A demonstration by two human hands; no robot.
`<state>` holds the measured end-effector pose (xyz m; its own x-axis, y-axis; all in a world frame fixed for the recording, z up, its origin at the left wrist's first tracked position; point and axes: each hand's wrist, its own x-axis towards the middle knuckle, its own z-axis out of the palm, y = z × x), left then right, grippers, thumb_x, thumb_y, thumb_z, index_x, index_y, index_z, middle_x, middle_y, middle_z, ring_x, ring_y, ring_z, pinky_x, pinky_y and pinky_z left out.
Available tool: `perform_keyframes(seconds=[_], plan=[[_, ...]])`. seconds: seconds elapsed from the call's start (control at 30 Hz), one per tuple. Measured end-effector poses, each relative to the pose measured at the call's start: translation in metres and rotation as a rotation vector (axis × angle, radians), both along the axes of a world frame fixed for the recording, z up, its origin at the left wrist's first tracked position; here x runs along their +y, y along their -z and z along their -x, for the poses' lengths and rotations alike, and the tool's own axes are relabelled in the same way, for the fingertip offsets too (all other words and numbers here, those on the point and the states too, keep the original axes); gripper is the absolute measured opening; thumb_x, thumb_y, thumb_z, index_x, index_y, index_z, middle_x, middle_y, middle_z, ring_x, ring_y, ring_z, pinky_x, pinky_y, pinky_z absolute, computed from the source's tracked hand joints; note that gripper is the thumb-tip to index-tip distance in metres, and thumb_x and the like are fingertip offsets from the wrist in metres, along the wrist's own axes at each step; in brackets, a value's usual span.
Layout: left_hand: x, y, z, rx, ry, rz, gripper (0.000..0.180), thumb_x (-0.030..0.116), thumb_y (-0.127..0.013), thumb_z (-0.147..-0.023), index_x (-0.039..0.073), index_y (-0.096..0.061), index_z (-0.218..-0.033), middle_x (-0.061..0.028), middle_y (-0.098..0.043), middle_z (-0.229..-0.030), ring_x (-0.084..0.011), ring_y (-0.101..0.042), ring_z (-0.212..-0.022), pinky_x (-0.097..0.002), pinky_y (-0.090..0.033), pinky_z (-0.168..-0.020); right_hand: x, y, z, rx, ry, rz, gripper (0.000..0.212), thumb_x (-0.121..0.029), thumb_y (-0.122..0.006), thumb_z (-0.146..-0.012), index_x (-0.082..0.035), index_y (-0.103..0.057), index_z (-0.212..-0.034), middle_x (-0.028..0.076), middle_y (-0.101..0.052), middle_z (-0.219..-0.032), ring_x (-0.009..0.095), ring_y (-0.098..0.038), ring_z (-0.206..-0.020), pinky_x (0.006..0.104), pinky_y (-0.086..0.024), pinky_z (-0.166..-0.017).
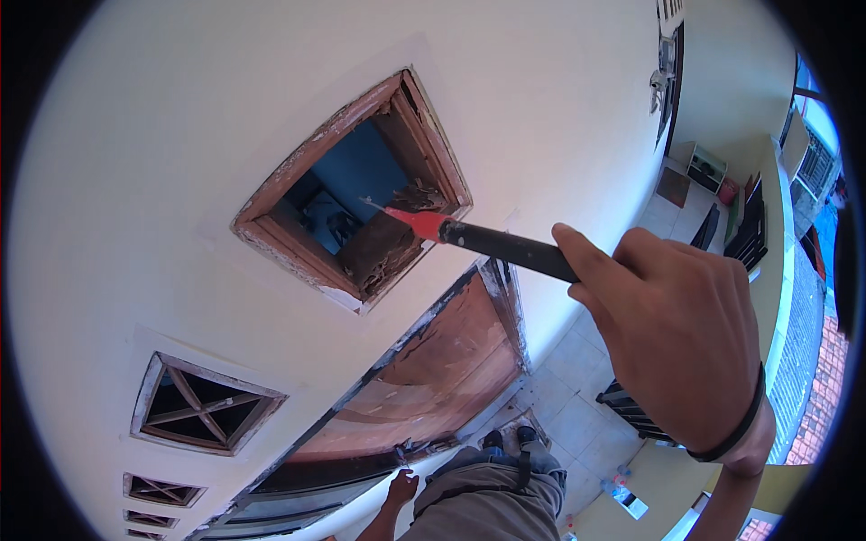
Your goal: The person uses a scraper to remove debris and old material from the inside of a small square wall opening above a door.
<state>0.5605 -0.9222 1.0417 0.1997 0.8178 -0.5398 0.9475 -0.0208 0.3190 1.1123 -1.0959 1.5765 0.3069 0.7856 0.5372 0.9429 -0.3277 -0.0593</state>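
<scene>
My right hand (677, 329) is closed round the black handle of a hammer-like tool (505, 249) with a red head. Its thin, pale tip reaches in front of a square wooden vent frame (317, 144) set in the wall. Crumbled, broken wood (388, 257) lines the frame's lower right side, and through the opening a blue space shows. Lower down, my left hand (403, 487) is beside the door's edge, its fingers partly spread with nothing visible in them. Whether it touches the door or its frame, I cannot tell.
Below the opening stands a worn reddish-brown door (424, 361). More vents with crossed bars (203, 406) run along the cream wall (180, 108). Far below are my feet (510, 437), a tiled floor (577, 397), a black rack (631, 410) and a low wall at the right.
</scene>
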Motion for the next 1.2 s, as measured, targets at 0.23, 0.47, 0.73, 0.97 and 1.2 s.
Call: perform_keyframes(seconds=[0.23, 0.47, 0.73, 0.97, 1.2], plan=[[-0.001, 0.006, -0.007, -0.001, 0.066, 0.017, 0.053, 0.042, -0.066, -0.093, 0.007, -0.057, -0.131, -0.0191, -0.074, -0.107, -0.0370, -0.071, -0.104, -0.0445, -0.055, -0.090, -0.003, 0.007, 0.020, 0.218, -0.164, 0.071, 0.045, -0.017, -0.076, -0.088, -0.009, -0.067, -0.131, 0.005, -0.057, -0.064, 0.016, -0.052, -0.048, 0.0343, -0.039, -0.046], [-0.013, 0.042, 0.027, -0.070, 0.122, 0.058, 0.053, 0.044, -0.067, -0.093, 0.008, -0.057, -0.130, -0.0159, -0.075, -0.102, -0.0347, -0.072, -0.099, -0.0427, -0.056, -0.087, -0.005, 0.007, 0.026, 0.286, -0.125, 0.008, 0.046, -0.016, -0.076, -0.088, -0.010, -0.067, -0.132, 0.005, -0.056, -0.066, 0.017, -0.052, -0.048, 0.0344, -0.040, -0.047], [0.001, 0.008, -0.009, -0.015, 0.139, 0.031, 0.051, 0.040, -0.065, -0.094, 0.007, -0.055, -0.132, -0.0176, -0.075, -0.102, -0.0369, -0.072, -0.099, -0.0456, -0.055, -0.088, 0.004, 0.019, 0.033, 0.353, -0.145, 0.018, 0.046, -0.016, -0.076, -0.088, -0.010, -0.066, -0.132, 0.006, -0.055, -0.067, 0.020, -0.056, -0.050, 0.0365, -0.042, -0.048], [-0.009, 0.012, 0.001, -0.055, 0.101, 0.061, 0.052, 0.041, -0.066, -0.094, 0.007, -0.055, -0.132, -0.0181, -0.075, -0.103, -0.0362, -0.072, -0.099, -0.0452, -0.056, -0.087, 0.010, 0.019, 0.041, 0.356, -0.175, 0.015, 0.046, -0.016, -0.076, -0.088, -0.012, -0.066, -0.133, 0.005, -0.055, -0.067, 0.020, -0.057, -0.051, 0.0370, -0.043, -0.048], [-0.009, 0.013, 0.013, -0.035, 0.118, 0.072, 0.052, 0.042, -0.067, -0.093, 0.008, -0.056, -0.131, -0.0167, -0.075, -0.103, -0.0351, -0.072, -0.100, -0.0442, -0.056, -0.088, 0.025, 0.021, 0.047, 0.302, -0.166, -0.026, 0.044, -0.016, -0.074, -0.090, -0.012, -0.065, -0.133, 0.004, -0.055, -0.068, 0.020, -0.058, -0.052, 0.0373, -0.043, -0.048]])
